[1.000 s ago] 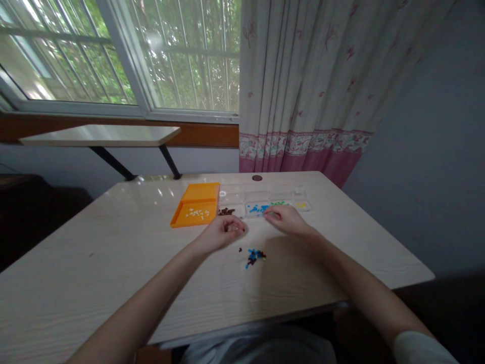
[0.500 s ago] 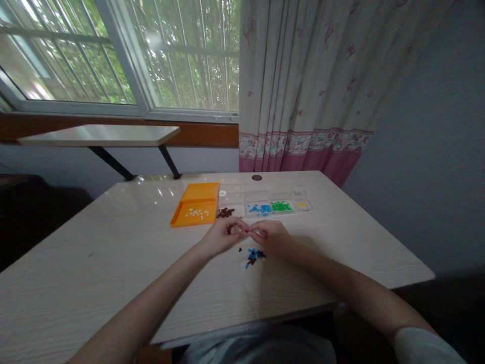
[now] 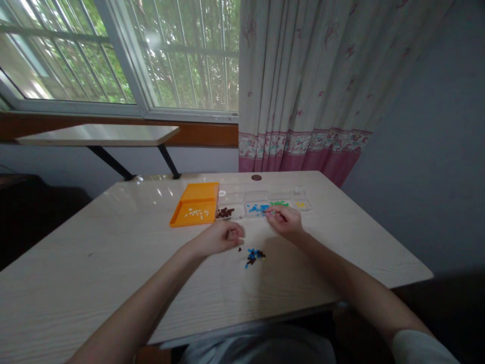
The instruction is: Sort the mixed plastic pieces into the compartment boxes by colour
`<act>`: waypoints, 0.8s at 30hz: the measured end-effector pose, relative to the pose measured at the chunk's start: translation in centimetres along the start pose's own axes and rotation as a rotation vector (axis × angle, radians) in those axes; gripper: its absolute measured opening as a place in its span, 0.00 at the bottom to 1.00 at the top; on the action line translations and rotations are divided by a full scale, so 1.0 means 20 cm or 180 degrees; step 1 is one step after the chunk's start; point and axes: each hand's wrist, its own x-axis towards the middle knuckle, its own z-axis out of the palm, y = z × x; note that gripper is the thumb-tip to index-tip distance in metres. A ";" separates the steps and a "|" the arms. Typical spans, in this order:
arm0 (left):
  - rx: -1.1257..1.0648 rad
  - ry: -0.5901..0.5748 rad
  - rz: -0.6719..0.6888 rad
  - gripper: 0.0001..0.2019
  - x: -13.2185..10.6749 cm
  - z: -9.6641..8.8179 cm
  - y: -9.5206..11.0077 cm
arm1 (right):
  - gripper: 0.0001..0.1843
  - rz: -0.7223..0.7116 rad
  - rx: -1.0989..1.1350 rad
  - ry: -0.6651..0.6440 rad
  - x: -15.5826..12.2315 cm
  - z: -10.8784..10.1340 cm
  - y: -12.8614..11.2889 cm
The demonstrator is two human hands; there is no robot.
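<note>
My right hand (image 3: 286,221) reaches to the clear compartment tray (image 3: 242,217), its fingertips pinched together at the edge of the small blue pieces (image 3: 257,208). Whether a piece is between them is too small to tell. My left hand (image 3: 222,236) hovers over the table nearer to me with curled fingers, and anything inside them is hidden. Just below it lies a single dark brown piece (image 3: 240,249). Beside that is a small pile of blue and brown pieces (image 3: 253,257). Green pieces (image 3: 279,203) are partly covered by my right hand.
An open orange case (image 3: 178,218) holding small white pieces (image 3: 197,213) stands left of the tray. Brown pieces (image 3: 226,212) and yellow pieces (image 3: 301,205) sit in other tray compartments. A raised shelf (image 3: 102,134) stands at the table's back left; a curtain (image 3: 295,101) hangs behind.
My hands, which met fingertip to fingertip above the pile, have parted. The right has moved forward to the blue pieces; the left has shifted slightly to the left.
</note>
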 end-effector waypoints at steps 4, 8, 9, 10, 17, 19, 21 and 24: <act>0.0295 -0.0540 0.0140 0.09 -0.02 -0.02 0.02 | 0.09 0.0224 0.0114 0.0197 0.01 -0.02 0.04; 0.0569 -0.0585 0.0267 0.08 -0.02 -0.01 0.01 | 0.09 0.0282 0.0227 0.0171 0.00 -0.01 0.05; 0.0605 -0.0591 0.0274 0.07 -0.01 -0.01 0.00 | 0.09 0.0280 0.0231 0.0156 0.00 -0.01 0.05; 0.0632 -0.0597 0.0277 0.07 -0.01 -0.01 0.00 | 0.09 0.0282 0.0230 0.0138 0.00 -0.01 0.05; 0.0713 -0.0712 0.0249 0.08 -0.01 -0.01 0.00 | 0.10 0.0378 0.0126 -0.0751 0.04 0.01 0.04; 0.0767 -0.0690 0.0137 0.10 -0.01 -0.02 0.01 | 0.09 0.0339 0.0072 -0.1155 0.07 0.05 0.05; 0.0815 -0.0652 0.0041 0.11 -0.02 -0.02 0.02 | 0.09 0.0297 0.0016 -0.1395 0.09 0.10 0.05; 0.0856 -0.0625 0.0035 0.09 -0.02 -0.02 0.02 | 0.09 0.0309 -0.0159 -0.1659 0.12 0.20 0.05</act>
